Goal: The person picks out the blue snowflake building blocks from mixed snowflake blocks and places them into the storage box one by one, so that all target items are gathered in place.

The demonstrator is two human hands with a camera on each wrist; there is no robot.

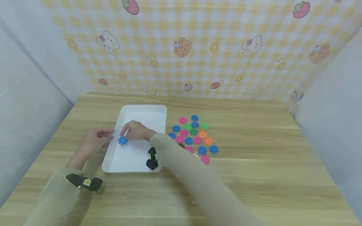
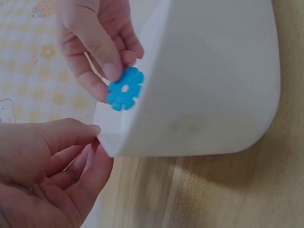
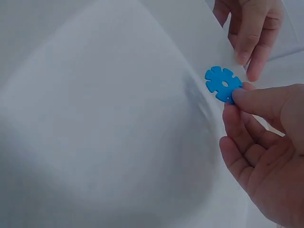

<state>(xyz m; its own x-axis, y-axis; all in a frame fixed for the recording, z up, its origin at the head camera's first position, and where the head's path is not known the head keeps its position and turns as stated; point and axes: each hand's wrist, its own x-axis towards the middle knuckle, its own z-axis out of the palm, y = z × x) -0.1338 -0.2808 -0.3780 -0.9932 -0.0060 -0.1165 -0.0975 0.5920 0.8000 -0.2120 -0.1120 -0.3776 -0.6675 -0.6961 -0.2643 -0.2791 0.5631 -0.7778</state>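
Between thumb and fingers my right hand pinches a blue notched plastic disc with a small hole in its centre. The disc is over the left part of a white rectangular tray. In the right wrist view the thumb presses one edge of the blue disc. My left hand is at the tray's left side. Its thumb and fingers pinch the rim of the white tray, as the left wrist view shows.
Right of the tray lie several loose notched discs, among them a pink disc, an orange disc, a green disc and a blue disc. They rest on the wooden table. A patterned curtain hangs behind.
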